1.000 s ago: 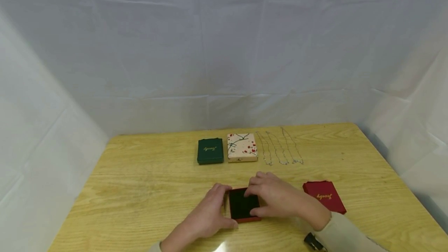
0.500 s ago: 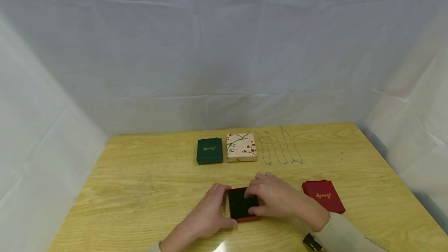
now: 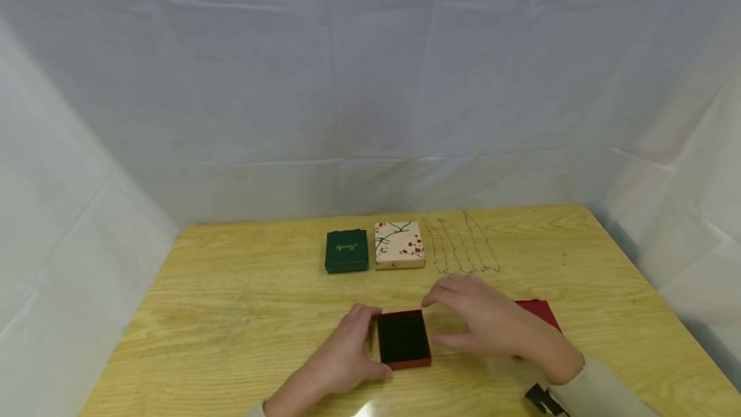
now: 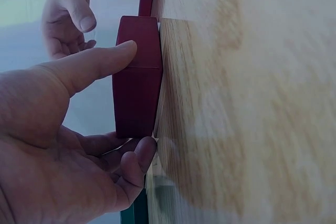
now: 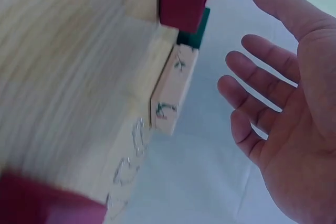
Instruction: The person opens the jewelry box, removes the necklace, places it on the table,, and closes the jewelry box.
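An uncovered red jewelry box [image 3: 410, 363], lined with a black pad [image 3: 403, 336], lies on the table in the head view. My left hand [image 3: 350, 352] holds its left side, the thumb at the near corner and the fingers at the far one. In the left wrist view the thumb presses against the red box [image 4: 137, 93]. Just right of the box, my right hand [image 3: 486, 320] is off it with thumb and fingers spread. Nothing is in that palm [image 5: 299, 98] in the right wrist view. The red lid [image 3: 541, 309] lies partly hidden behind the right forearm.
Farther back stand a green jewelry box [image 3: 347, 251] and a cream box with a floral print [image 3: 399, 245]. Three silver necklaces [image 3: 463, 246] lie side by side to their right. White cloth [image 3: 370, 82] hangs around the wooden table [image 3: 243, 314].
My right hand has come out of the red box and moved to the right, its fingers spreading. It now covers more of the red lid. The left hand has kept its hold.
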